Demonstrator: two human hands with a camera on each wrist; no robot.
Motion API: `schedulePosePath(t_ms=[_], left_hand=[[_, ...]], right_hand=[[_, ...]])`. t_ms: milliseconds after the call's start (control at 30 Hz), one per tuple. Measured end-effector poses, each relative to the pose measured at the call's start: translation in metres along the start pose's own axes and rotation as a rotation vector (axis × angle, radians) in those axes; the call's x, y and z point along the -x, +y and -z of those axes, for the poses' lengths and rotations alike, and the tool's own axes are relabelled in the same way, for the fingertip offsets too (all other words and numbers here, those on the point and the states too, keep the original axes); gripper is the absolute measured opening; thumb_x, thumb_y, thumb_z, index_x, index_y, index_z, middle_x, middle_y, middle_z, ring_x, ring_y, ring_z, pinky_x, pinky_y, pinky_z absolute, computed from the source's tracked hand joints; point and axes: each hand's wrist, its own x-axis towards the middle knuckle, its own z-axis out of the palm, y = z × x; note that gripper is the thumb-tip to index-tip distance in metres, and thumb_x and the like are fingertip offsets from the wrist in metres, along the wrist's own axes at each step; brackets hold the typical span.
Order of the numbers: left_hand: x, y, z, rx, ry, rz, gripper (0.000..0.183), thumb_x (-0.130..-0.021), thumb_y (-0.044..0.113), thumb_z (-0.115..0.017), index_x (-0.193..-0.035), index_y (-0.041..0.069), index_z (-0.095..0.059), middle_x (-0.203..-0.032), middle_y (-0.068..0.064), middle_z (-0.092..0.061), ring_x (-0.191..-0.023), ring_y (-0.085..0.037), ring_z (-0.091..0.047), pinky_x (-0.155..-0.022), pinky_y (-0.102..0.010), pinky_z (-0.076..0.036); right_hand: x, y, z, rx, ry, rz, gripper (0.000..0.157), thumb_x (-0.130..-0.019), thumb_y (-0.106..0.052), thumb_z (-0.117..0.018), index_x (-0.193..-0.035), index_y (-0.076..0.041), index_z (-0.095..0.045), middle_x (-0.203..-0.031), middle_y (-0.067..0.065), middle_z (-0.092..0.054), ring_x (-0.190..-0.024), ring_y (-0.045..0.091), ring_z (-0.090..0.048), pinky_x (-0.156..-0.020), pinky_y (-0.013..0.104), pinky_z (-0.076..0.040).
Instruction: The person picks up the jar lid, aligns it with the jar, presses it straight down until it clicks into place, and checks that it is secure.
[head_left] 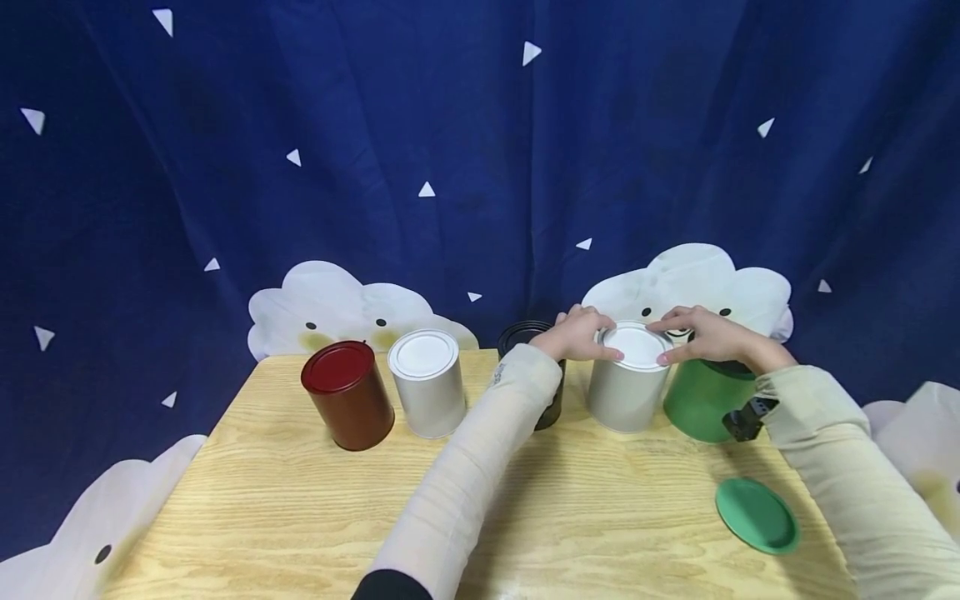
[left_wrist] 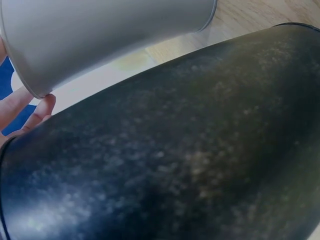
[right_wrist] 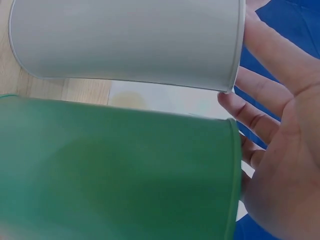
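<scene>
A white can (head_left: 626,400) stands upright at the back right of the table, its white lid (head_left: 636,346) seated on top. My left hand (head_left: 576,335) grips the left side of the lid, thumb at the near edge and fingers towards the far edge. Opposite it, my right hand (head_left: 708,337) grips the right side in the same way. Both wrist views show fingertips right at the can's top rim. Close beside my right hand is a green can (head_left: 697,404) with its top uncovered. A black can (head_left: 553,408) stands under my left wrist, partly hidden by the sleeve.
A round green lid (head_left: 757,515) lies on the wooden table (head_left: 600,517) at the front right. To the left stand a dark red can (head_left: 352,412) and another white can (head_left: 431,400), both lidded. Behind the table hangs a blue curtain (head_left: 450,125).
</scene>
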Motion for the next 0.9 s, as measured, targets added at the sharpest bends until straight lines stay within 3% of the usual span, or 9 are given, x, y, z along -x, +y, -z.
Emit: schedulePosePath(t_ms=[433, 567, 900], left_hand=[[-0.001, 0.0, 0.0, -0.039, -0.002, 0.004, 0.055, -0.082, 0.051, -0.06, -0.127, 0.02, -0.055, -0.12, 0.0, -0.053, -0.104, -0.017, -0.04, -0.077, -0.027, -0.029], [0.001, -0.004, -0.001, -0.007, 0.017, -0.005, 0.057, -0.082, 0.049, -0.059, -0.13, 0.019, -0.052, -0.121, -0.001, -0.053, -0.103, -0.017, -0.04, -0.077, -0.027, -0.029], [0.011, -0.011, 0.0, 0.081, 0.086, -0.037, 0.062, -0.082, 0.047, -0.062, -0.134, 0.016, -0.047, -0.116, -0.003, -0.053, -0.104, -0.016, -0.04, -0.079, -0.026, -0.029]], right_hand=[[0.002, 0.001, -0.001, -0.053, 0.002, -0.032, 0.06, -0.074, -0.026, -0.076, -0.121, 0.003, -0.056, -0.114, 0.021, -0.054, -0.11, 0.037, -0.044, -0.09, 0.057, -0.032], [0.004, 0.001, -0.002, -0.062, 0.029, 0.004, 0.058, -0.074, -0.025, -0.075, -0.12, 0.006, -0.056, -0.114, 0.022, -0.054, -0.108, 0.038, -0.046, -0.089, 0.057, -0.033], [0.011, -0.001, 0.001, -0.021, 0.105, -0.028, 0.062, -0.074, -0.029, -0.075, -0.122, 0.005, -0.054, -0.116, 0.022, -0.053, -0.106, 0.038, -0.047, -0.084, 0.057, -0.036]])
